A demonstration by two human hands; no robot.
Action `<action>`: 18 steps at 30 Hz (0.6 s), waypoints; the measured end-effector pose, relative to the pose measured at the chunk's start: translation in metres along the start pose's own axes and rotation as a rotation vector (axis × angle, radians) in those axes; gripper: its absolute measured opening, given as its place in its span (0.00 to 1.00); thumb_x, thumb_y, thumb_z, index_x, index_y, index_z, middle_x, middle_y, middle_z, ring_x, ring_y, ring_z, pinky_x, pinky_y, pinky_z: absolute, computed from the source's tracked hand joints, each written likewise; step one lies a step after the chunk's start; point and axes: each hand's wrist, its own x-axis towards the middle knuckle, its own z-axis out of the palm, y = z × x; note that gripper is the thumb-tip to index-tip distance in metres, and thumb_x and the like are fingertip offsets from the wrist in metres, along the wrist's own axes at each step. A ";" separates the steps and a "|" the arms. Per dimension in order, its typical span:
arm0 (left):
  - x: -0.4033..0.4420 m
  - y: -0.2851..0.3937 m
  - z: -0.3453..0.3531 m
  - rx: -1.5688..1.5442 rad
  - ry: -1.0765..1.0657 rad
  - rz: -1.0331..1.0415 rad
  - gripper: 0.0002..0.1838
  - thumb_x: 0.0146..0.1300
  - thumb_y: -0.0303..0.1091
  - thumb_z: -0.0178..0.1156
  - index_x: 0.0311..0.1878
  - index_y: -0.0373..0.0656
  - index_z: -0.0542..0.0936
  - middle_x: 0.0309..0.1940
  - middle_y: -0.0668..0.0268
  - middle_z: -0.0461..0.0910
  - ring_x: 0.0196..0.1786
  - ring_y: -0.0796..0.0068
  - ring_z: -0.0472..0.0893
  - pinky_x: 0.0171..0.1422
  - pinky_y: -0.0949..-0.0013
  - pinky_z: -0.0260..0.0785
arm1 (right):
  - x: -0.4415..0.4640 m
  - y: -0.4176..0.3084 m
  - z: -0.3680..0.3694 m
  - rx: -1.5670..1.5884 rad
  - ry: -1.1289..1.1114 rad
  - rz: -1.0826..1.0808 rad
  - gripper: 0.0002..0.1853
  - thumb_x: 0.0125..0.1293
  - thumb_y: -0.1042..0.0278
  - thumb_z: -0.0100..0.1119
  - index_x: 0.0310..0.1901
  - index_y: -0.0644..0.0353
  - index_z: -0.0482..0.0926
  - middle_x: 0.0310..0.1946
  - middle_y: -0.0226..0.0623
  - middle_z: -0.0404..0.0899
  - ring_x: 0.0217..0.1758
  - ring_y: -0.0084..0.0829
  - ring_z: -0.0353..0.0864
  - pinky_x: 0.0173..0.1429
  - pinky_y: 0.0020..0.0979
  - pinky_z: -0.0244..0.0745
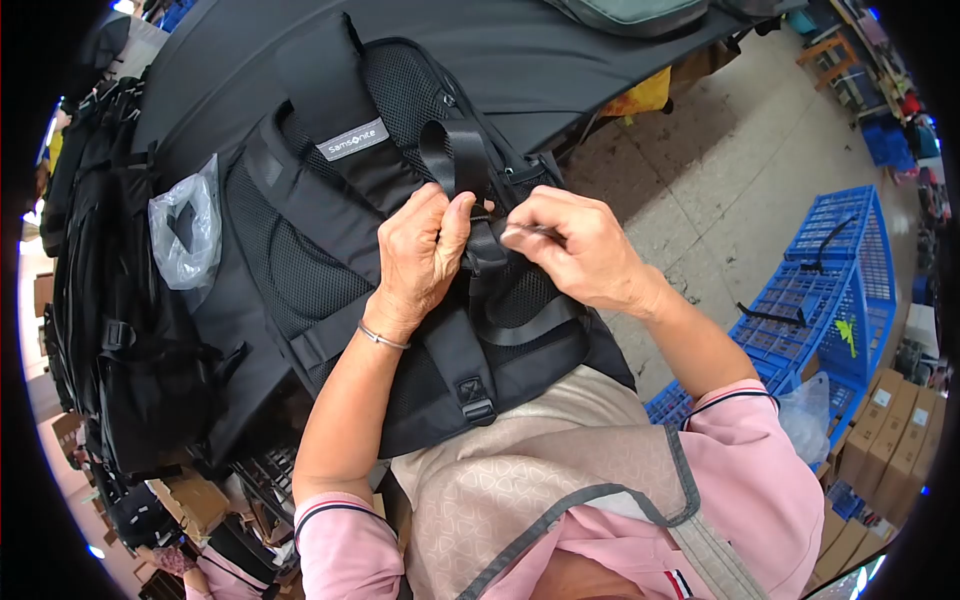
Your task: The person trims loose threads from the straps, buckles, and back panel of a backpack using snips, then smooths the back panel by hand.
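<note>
A black backpack (300, 230) lies with its mesh back and shoulder straps facing up, partly over the lower body of the person wearing the camera. A grey label (353, 139) with white lettering sits on one strap. My left hand (420, 245) pinches black webbing (460, 155), which loops up above the fingers. Close to its right, my right hand (575, 245) is closed on a small dark thing that I cannot make out. A buckle (477, 402) rests on a lower strap.
Black cloth covers the table (220, 60). A clear plastic bag (187, 230) lies left of the backpack. More black bags (120, 300) are piled at the left. Blue plastic crates (800, 300) and cardboard boxes (890, 430) stand at the right. Part of another person (215, 575) shows at bottom left.
</note>
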 end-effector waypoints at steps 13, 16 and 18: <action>0.002 0.007 -0.004 -0.051 -0.025 0.016 0.18 0.78 0.37 0.56 0.35 0.37 0.86 0.20 0.64 0.63 0.23 0.70 0.64 0.30 0.64 0.62 | -0.015 -0.029 -0.032 0.721 -0.340 -0.074 0.06 0.68 0.74 0.64 0.35 0.68 0.81 0.27 0.34 0.79 0.30 0.21 0.74 0.36 0.27 0.69; 0.002 0.018 -0.008 -0.132 -0.029 -0.020 0.16 0.78 0.42 0.55 0.53 0.40 0.85 0.36 0.62 0.78 0.35 0.73 0.77 0.42 0.71 0.70 | 0.009 -0.060 -0.059 0.992 -0.064 -0.310 0.13 0.74 0.62 0.57 0.40 0.66 0.79 0.28 0.39 0.77 0.27 0.24 0.72 0.31 0.26 0.66; 0.000 0.021 -0.011 -0.243 -0.020 -0.046 0.18 0.79 0.40 0.53 0.62 0.39 0.80 0.51 0.61 0.80 0.48 0.74 0.81 0.53 0.72 0.71 | 0.032 -0.082 -0.071 1.059 0.156 -0.329 0.16 0.77 0.58 0.54 0.42 0.66 0.78 0.28 0.39 0.76 0.25 0.24 0.71 0.29 0.26 0.65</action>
